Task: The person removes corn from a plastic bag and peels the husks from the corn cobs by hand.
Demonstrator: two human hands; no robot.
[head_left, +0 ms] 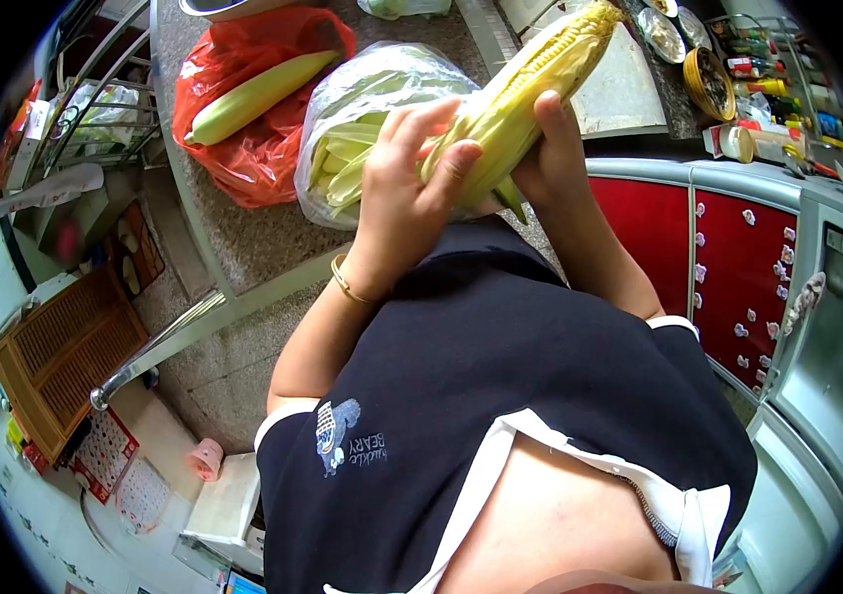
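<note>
An ear of corn (525, 94), partly husked, slants up and to the right in front of my body. Yellow kernels show toward its tip, while pale green husk still wraps the lower part. My right hand (550, 153) grips the ear from the right side, its thumb along the husk. On the left, my left hand (412, 163) has its thumb and curled fingers closed on the husk. A clear plastic bag (392, 69) holding stripped husk leaves (342, 158) lies just behind my left hand. Another ear of corn (263, 99) rests on a red plastic bag (243, 163).
The speckled countertop (253, 243) carries the bags. At the upper right are a white board (619, 94), a woven basket (708, 84) and a rack of bottles (768, 69). Red cabinet doors (738, 267) are on the right; a metal rail (159, 342) runs at left.
</note>
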